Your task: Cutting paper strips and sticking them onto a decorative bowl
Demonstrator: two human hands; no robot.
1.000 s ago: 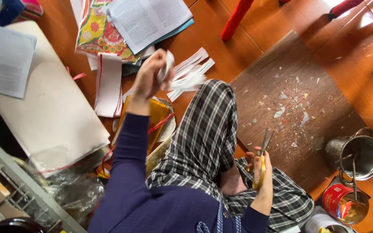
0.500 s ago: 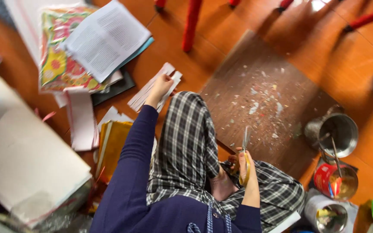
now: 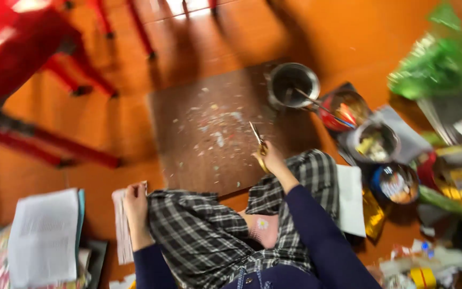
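1. Fingers of the right hand (image 3: 271,159) are curled shut around yellow-handled scissors (image 3: 258,140), blades pointing away over the speckled brown board (image 3: 209,134).
2. Fingers of the left hand (image 3: 135,200) are closed on a stack of paper strips (image 3: 120,225), resting on the floor beside the checked knee.
3. Judged step: between cuts; strips and blades sit well apart.
4. Metal pot (image 3: 293,84) stands beyond the scissors.

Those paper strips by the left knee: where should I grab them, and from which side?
Probably by the near end of the paper strips, where the left hand already rests on them. They lie flat on the floor in a long narrow stack beside the knee, so come from above and pinch across the narrow width, from the outer, open side.
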